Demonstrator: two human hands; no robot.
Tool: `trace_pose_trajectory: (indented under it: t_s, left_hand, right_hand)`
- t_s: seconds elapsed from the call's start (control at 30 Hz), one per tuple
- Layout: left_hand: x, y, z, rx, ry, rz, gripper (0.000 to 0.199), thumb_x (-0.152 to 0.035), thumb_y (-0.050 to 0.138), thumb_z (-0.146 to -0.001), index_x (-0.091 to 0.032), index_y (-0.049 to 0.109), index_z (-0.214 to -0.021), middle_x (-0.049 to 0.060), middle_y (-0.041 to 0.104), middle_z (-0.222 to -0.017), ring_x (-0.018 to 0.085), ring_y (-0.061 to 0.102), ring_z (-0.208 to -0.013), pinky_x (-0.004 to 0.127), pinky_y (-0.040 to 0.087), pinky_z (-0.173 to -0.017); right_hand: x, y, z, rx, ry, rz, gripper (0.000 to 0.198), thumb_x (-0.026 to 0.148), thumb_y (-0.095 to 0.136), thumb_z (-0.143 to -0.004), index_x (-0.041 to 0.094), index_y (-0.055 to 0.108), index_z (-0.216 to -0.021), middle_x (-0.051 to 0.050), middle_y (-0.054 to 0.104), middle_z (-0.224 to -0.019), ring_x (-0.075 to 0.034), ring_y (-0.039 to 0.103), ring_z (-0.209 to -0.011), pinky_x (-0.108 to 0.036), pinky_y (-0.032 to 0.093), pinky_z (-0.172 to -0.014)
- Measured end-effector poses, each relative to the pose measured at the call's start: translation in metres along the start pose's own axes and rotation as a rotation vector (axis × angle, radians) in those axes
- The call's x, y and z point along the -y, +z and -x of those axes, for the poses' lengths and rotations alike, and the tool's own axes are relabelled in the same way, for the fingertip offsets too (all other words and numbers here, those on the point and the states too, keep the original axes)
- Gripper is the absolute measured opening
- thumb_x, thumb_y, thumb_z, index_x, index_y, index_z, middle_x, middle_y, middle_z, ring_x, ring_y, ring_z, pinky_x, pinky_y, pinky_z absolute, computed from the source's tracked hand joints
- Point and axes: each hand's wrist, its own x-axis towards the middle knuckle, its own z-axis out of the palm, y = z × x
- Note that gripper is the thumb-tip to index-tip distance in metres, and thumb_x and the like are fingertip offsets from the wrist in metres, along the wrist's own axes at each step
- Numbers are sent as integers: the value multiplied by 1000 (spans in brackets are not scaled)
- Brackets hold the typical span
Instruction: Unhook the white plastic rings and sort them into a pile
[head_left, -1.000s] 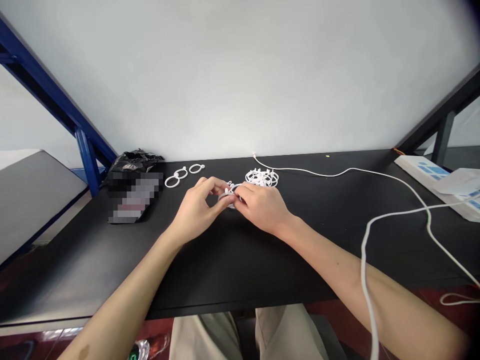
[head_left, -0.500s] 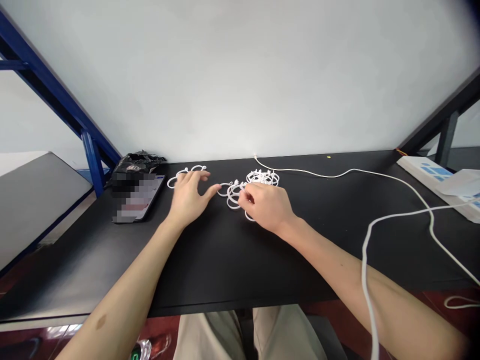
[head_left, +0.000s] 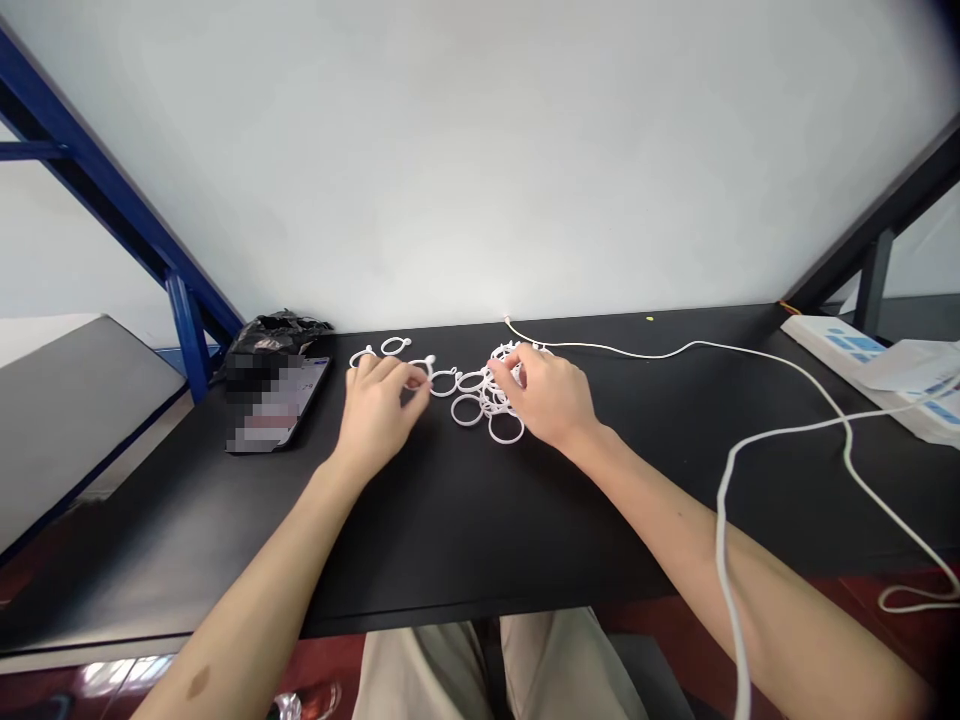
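My left hand [head_left: 379,410] pinches a white plastic curtain ring [head_left: 430,366] with a small knob between thumb and fingertips, just above the black table. Right beside it, another white ring [head_left: 444,384] lies at the edge of a tangled pile of similar rings [head_left: 507,428]. Over the pile rests my right hand [head_left: 551,395], its thumb and fingers curled around rings at the top; the fingertips partly cover them. Farther left, a loose ring [head_left: 395,346] lies flat behind my left hand, with a second one [head_left: 361,356] partly hidden by its fingers.
A phone [head_left: 289,405] and a crumpled black plastic bag [head_left: 281,328] lie on the left of the table [head_left: 450,530]. A white cable [head_left: 757,440] crosses the right side and passes over my right forearm. A white and blue package [head_left: 862,350] sits at the right.
My left hand has gone from spread and empty to pinching a ring, with its fingers closer to the pile. My right hand has risen slightly and loosened its curl, uncovering more rings.
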Motion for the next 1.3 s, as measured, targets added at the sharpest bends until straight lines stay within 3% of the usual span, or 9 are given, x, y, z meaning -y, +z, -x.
trace_pose_trajectory:
  t_s: [0.17, 0.3, 0.47, 0.7, 0.83, 1.03, 1.13, 1.23, 1.3]
  left_hand:
    - [-35, -7, 1, -37, 260, 240, 13, -27, 56, -94, -23, 64, -84, 2, 67, -80, 19, 49, -80, 35, 44, -77]
    - [-38, -8, 2, -34, 233, 278, 8, -23, 56, -92, -23, 63, -88, 3, 67, -85, 20, 51, -81, 35, 46, -77]
    - [-31, -6, 1, -21, 136, 211, 18, -21, 58, -88, -21, 59, -106, 7, 64, -101, 23, 56, -94, 39, 46, -84]
    - [-23, 4, -7, -1, -424, 500, 54, -36, 74, -72, -22, 53, -121, 3, 64, -103, 19, 56, -87, 35, 48, -79]
    - [-15, 14, -12, 31, -555, 564, 54, -48, 72, -74, -21, 56, -118, 5, 65, -105, 20, 57, -91, 36, 47, -82]
    - [12, 18, -10, 135, -324, 147, 55, -56, 52, -88, -23, 51, -133, 12, 60, -131, 36, 44, -125, 53, 34, -103]
    - [29, 19, -6, 199, -419, -76, 58, -53, 36, -95, -17, 48, -138, 20, 53, -140, 45, 39, -128, 62, 32, -100]
    - [34, 17, -3, 225, -413, -216, 50, -45, 38, -94, -11, 61, -123, 25, 60, -127, 47, 44, -121, 62, 36, -93]
    - [29, 12, -2, 230, -341, -208, 39, -41, 39, -93, -16, 68, -103, 20, 68, -110, 43, 50, -111, 59, 38, -88]
  right_hand:
    - [12, 6, 8, 104, -210, -302, 41, 42, 39, -100, 19, 52, -68, 3, 53, -60, -9, 46, -55, -22, 33, -57]
    - [12, 9, 8, 84, -200, -272, 38, 34, 43, -98, 20, 43, -63, 4, 48, -57, -8, 38, -52, -23, 29, -54]
    - [14, 7, 10, 248, -287, -189, 34, 30, 45, -98, 18, 49, -66, 2, 54, -63, -9, 43, -56, -24, 28, -55]
    - [25, 6, 9, 177, -260, -143, 35, 31, 42, -99, 17, 52, -69, 3, 53, -59, -8, 38, -51, -24, 25, -53]
    - [23, 14, 6, 108, -259, -30, 32, 30, 43, -98, 16, 57, -73, 1, 58, -63, -9, 44, -53, -24, 24, -52]
    - [13, 16, 7, 7, -264, 21, 38, 33, 35, -101, 17, 63, -81, -2, 66, -74, -11, 54, -62, -25, 24, -52]
    - [4, 8, 2, -38, -171, 77, 40, 32, 33, -101, 17, 62, -78, -3, 64, -74, -11, 55, -63, -26, 24, -52]
    - [-2, 3, -3, -34, -60, 139, 40, 34, 36, -100, 17, 62, -75, -4, 65, -77, -12, 55, -62, -27, 24, -52]
    - [-4, 1, -6, -17, 5, 162, 39, 38, 40, -99, 17, 63, -75, -4, 66, -80, -13, 56, -62, -27, 25, -52]
